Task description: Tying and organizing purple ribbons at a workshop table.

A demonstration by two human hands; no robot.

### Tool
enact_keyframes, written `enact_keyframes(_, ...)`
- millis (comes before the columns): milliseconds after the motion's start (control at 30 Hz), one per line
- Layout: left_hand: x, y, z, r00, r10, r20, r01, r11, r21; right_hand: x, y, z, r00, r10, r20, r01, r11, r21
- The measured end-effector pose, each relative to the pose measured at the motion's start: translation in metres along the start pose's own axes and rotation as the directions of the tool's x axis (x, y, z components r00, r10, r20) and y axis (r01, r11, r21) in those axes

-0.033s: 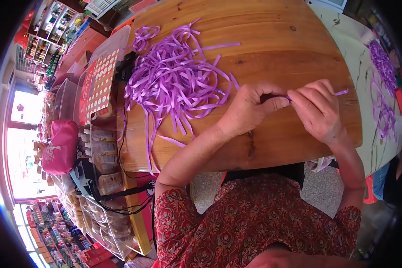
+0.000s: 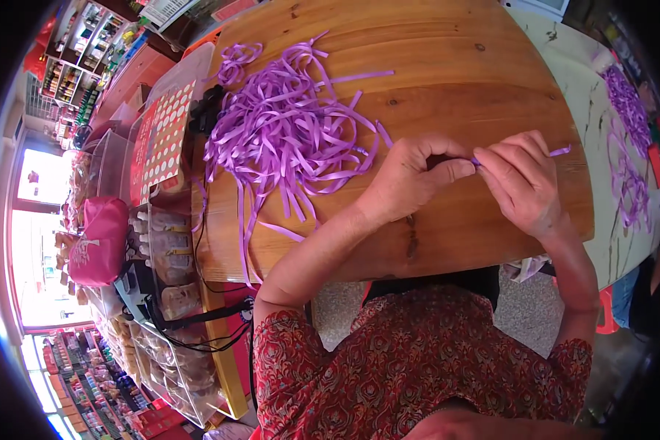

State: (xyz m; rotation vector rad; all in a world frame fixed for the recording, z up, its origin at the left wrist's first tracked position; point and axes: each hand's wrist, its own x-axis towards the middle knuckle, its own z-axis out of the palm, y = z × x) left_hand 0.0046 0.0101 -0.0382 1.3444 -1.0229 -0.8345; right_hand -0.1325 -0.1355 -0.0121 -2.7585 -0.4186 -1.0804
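Observation:
Between my two hands, above the right half of the wooden table, is a purple ribbon (image 2: 559,152). My left hand (image 2: 416,176) pinches it between thumb and forefinger. Close beside, my right hand (image 2: 519,180) has its fingers curled round the same strip, and a short end pokes out past its far side. Most of the held length is hidden by the fingers. A big tangled heap of purple ribbons (image 2: 286,121) lies left of my hands, with loose strands trailing toward the table's near edge.
The wooden table (image 2: 433,66) has a curved right edge. Beyond it, a pale marbled table (image 2: 576,81) carries more purple ribbons (image 2: 627,110). Along the left stand a red dotted box (image 2: 170,125), a pink pouch (image 2: 99,240), a clear plastic rack (image 2: 172,249) and black cables (image 2: 205,343).

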Motion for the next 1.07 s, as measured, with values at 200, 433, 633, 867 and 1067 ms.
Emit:
enact_keyframes(200, -0.005, 0.011, 0.013, 0.986, 0.159, 0.046, -0.16, 0.987, 0.026, 0.0, -0.017, -0.019, 0.997, 0.061, 0.049, -0.064, 0.995, 0.074)
enact_keyframes(433, -0.011, 0.026, 0.01, 0.92, 0.287, 0.266, -0.368, 0.866, 0.339, -0.007, -0.018, -0.043, 0.995, -0.001, 0.101, -0.003, 0.999, 0.032)
enact_keyframes(633, -0.031, 0.031, -0.019, 0.945, 0.279, 0.173, -0.322, 0.889, 0.325, -0.044, -0.005, -0.076, 0.979, 0.181, 0.094, -0.172, 0.981, -0.093)
enact_keyframes(867, -0.052, 0.023, -0.059, 0.975, 0.221, 0.012, -0.208, 0.898, 0.388, -0.117, 0.024, -0.118, 0.897, 0.437, 0.069, -0.415, 0.885, -0.211)
enact_keyframes(1067, -0.063, 0.011, -0.093, 0.977, 0.175, -0.122, -0.116, 0.916, 0.384, -0.16, 0.042, -0.13, 0.85, 0.525, 0.038, -0.496, 0.824, -0.275)
